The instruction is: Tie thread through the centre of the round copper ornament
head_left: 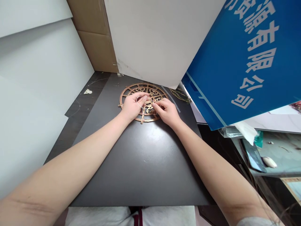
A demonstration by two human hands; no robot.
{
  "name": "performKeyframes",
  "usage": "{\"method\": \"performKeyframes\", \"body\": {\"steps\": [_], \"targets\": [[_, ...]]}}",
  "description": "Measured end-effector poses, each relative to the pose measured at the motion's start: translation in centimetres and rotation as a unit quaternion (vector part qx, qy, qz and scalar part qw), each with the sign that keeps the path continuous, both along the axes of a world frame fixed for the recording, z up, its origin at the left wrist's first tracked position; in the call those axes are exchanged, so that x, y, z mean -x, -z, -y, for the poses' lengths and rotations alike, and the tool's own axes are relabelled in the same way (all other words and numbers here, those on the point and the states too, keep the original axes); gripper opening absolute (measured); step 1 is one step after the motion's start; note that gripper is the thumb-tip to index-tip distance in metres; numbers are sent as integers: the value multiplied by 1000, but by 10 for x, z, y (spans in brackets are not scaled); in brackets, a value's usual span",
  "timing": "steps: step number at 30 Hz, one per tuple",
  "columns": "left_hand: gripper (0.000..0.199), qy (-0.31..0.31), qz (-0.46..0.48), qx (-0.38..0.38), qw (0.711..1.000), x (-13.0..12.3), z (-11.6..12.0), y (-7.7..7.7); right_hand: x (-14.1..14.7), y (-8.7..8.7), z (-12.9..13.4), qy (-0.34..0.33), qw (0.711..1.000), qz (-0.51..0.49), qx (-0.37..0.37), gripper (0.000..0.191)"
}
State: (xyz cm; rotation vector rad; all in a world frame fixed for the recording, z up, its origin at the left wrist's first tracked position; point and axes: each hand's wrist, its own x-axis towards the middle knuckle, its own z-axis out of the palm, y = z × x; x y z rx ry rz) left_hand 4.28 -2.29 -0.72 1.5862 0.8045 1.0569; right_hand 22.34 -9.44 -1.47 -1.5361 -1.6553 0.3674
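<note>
Your left hand [133, 106] pinches a loop of white thread [140, 103], and your right hand [166, 112] sits close beside it, though I can't tell if it grips anything. Both are over the centre of a round openwork bronze-coloured ornament [155, 88], flat on the dark tabletop [141, 163]. A clear plastic strip [171, 98] lies just right of the ornament; a blue sign [230, 62] hangs farther right.

The copper-coloured metal medallion [147, 86] has scrolled openwork.
</note>
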Motion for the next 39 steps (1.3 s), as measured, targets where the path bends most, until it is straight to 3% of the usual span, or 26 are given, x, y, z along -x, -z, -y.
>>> {"method": "performKeyframes", "body": {"steps": [8,17,26,39], "targets": [[45,7,17,15,1000,1,-2,2,5,-7,7,-53,997,30,-35,52],[62,73,12,-39,996,3,7,-2,4,-2,4,-8,995,97,25,46],[33,61,-84,-191,976,3,8,1,3,-1,1,-8,995,96,33,49],[34,77,-103,-234,964,3,8,5,-3,5,-2,11,998,58,16,49]]}}
